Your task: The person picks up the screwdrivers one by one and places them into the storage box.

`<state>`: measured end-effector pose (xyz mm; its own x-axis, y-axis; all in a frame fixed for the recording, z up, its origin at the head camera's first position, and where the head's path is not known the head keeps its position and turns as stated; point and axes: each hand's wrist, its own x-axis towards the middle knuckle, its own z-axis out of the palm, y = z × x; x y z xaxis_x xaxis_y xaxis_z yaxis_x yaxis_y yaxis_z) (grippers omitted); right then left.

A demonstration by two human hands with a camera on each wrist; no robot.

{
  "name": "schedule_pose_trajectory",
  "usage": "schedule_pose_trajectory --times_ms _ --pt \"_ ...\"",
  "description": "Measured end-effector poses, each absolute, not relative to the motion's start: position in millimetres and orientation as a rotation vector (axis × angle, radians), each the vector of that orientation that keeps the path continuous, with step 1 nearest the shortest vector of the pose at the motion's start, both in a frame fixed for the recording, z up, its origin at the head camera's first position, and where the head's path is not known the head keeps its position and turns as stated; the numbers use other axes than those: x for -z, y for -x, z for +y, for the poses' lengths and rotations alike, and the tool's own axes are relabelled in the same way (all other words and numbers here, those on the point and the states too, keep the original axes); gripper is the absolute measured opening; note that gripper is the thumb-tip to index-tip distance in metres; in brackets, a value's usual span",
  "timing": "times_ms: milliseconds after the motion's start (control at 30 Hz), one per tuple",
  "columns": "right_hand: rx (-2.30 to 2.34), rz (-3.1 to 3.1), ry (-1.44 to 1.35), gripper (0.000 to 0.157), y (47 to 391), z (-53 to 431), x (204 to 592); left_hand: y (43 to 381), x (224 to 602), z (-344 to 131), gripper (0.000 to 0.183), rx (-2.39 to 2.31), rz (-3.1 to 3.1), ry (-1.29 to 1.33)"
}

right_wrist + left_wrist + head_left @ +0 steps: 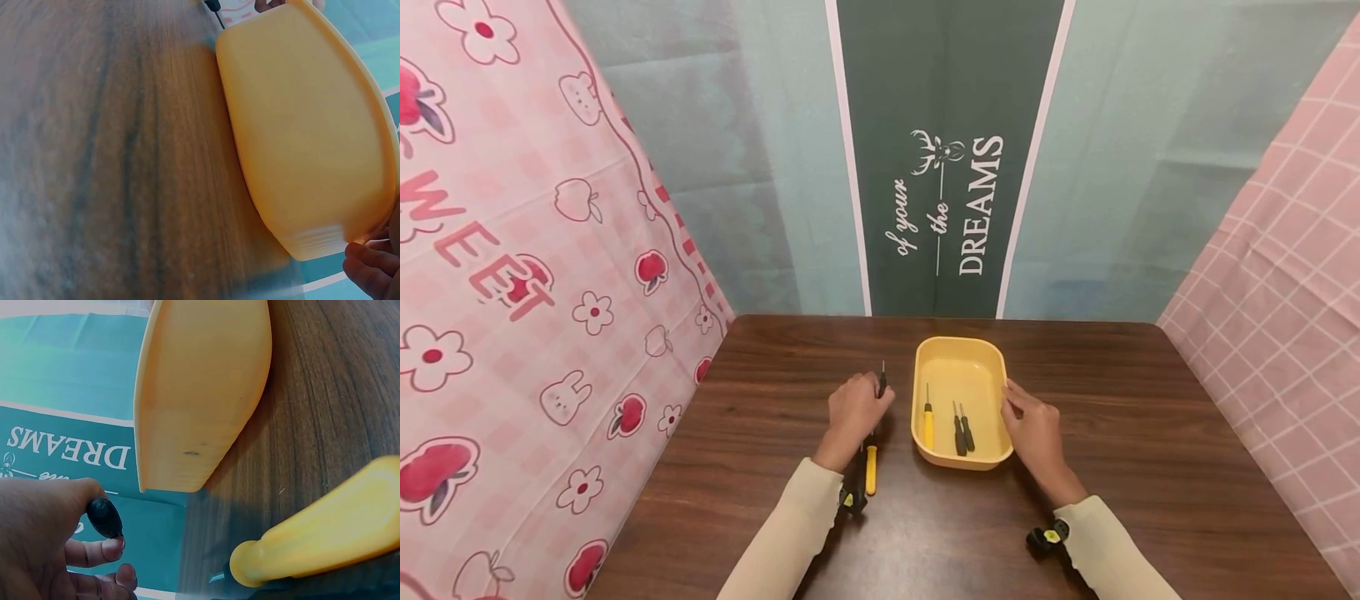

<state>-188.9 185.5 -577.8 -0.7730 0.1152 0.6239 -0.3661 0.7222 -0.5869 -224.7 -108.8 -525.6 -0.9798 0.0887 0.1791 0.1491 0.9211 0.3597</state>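
My left hand [856, 410] pinches a small black screwdriver [104, 518] between thumb and fingers, left of the yellow tray [958, 462]. In the head view its thin shaft points away from me. On the table below that hand lies a yellow-handled screwdriver [871, 471], its upper part hidden by the hand; its handle looms large in the left wrist view. My right hand [1033, 425] grips the tray's right rim. Inside the tray lie another yellow-handled screwdriver [928, 427] on the left and two black screwdrivers [960, 440] side by side near the middle.
The tray stands on a dark wooden table [1120, 400]. A teal and green cloth [760, 167] with printed words hangs behind the table's far edge. Pink patterned cloths stand along the left and right sides. Each wrist carries a small black camera.
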Motion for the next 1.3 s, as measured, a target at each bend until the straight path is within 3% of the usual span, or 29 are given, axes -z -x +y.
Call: schedule_pose_trajectory --times_ms 1300 --pt "-0.925 -2.291 -0.194 0.026 193.3 188.5 574.6 225.2 520.1 -88.9 0.035 0.494 -2.901 0.251"
